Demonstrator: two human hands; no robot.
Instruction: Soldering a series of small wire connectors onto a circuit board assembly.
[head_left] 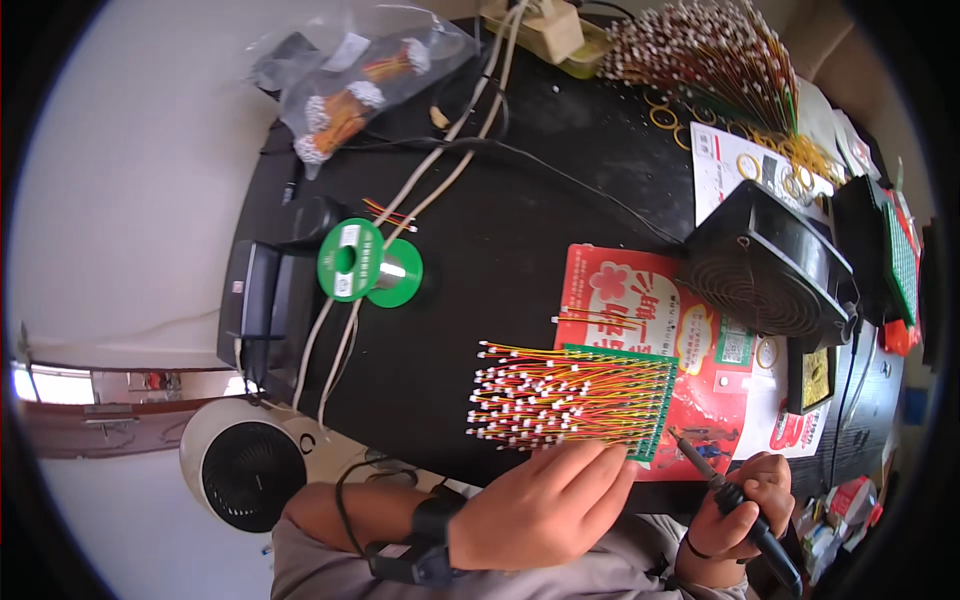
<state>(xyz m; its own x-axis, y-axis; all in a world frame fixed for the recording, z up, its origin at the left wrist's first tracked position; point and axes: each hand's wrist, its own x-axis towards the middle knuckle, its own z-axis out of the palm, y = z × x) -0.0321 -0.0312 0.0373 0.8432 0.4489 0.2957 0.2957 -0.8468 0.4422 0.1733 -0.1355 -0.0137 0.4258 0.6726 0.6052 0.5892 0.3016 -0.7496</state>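
Observation:
Over the red printed sheet (pixel 710 398) lies a narrow green circuit board (pixel 655 410). Rows of red and yellow wires (pixel 535 385) with small white connectors run leftward from it. At the board's near end, my left hand (pixel 550 505) has its fingers pressed together over the wires; the fingertips hide what they pinch. My right hand (pixel 745 515) is closed around the black handle of a soldering iron (pixel 765 545). Its metal tip points up and left, close to the board's right edge; whether it touches cannot be seen.
A black square fan (pixel 765 270) stands right of the board, beside a yellow sponge tray (pixel 815 380). Solder spools (pixel 350 260) sit at left near pale cables (pixel 430 160). Farther back are a bag of wire bundles (pixel 360 85) and a large wire heap (pixel 705 55).

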